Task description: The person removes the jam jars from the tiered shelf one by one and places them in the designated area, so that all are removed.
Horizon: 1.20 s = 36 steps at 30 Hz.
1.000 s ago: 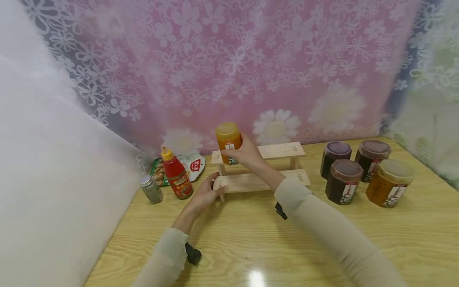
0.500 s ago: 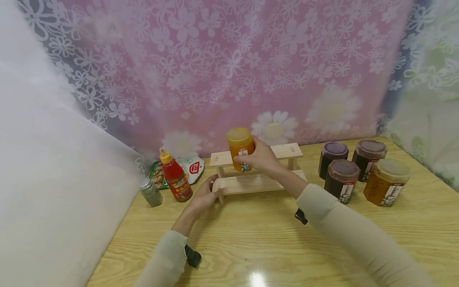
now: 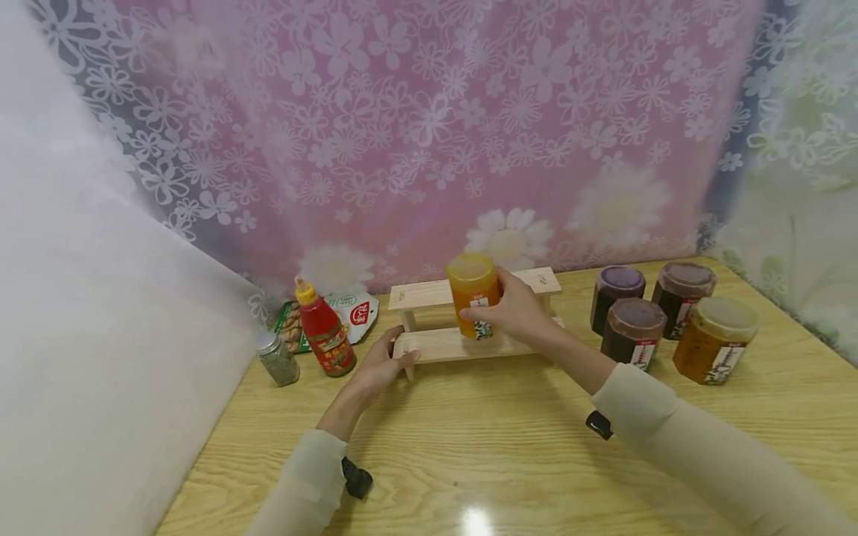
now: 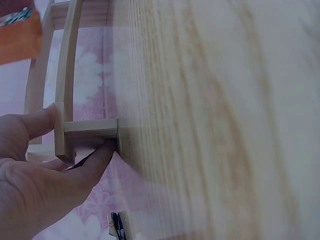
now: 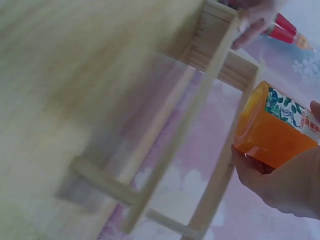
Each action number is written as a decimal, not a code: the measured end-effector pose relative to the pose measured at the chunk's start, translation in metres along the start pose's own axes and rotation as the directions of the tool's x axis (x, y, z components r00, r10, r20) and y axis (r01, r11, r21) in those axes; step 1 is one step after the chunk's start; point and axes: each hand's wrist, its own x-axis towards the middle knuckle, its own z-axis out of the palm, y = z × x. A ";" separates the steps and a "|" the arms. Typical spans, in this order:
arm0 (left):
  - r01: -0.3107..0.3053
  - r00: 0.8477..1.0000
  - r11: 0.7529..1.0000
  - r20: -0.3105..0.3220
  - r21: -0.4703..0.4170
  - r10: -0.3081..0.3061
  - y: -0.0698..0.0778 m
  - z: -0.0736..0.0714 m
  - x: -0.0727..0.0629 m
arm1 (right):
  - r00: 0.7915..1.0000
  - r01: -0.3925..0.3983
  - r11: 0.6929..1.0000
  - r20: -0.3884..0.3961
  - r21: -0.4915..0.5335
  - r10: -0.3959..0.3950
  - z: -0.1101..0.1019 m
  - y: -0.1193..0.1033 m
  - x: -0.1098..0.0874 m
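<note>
My right hand (image 3: 519, 307) grips a jar of orange preserve (image 3: 474, 294) with a yellow lid, held upright over the lower step of a two-tier wooden rack (image 3: 429, 346). In the right wrist view the jar's base (image 5: 250, 117) stands apart from the rack's slats. My left hand (image 3: 385, 365) holds the left end of the lower step. In the left wrist view its thumb lies on the top of the board (image 4: 62, 132), while other fingers reach beneath it beside the leg.
Left of the rack stand a red sauce bottle (image 3: 326, 335), a small spice jar (image 3: 278, 360) and some food packets (image 3: 355, 313). On the right are dark jars (image 3: 633, 331) and an orange jar (image 3: 716, 342). A floral curtain (image 3: 402, 134) hangs behind the table.
My right hand has carried the orange jar rightward and down, from the upper step's left end to over the lower step's middle. The left hand stays on the rack's end.
</note>
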 end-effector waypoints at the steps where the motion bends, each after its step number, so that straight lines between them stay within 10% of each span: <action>1: 0.002 1.000 1.000 0.000 -0.002 -0.002 0.000 0.000 0.000 | 1.000 -0.006 1.000 0.011 0.012 0.006 -0.001 0.003 -0.003; 36: -0.006 1.000 1.000 0.003 0.015 0.006 0.001 -0.001 -0.001 | 0.973 -0.226 0.960 0.010 -0.167 0.230 -0.120 0.064 -0.157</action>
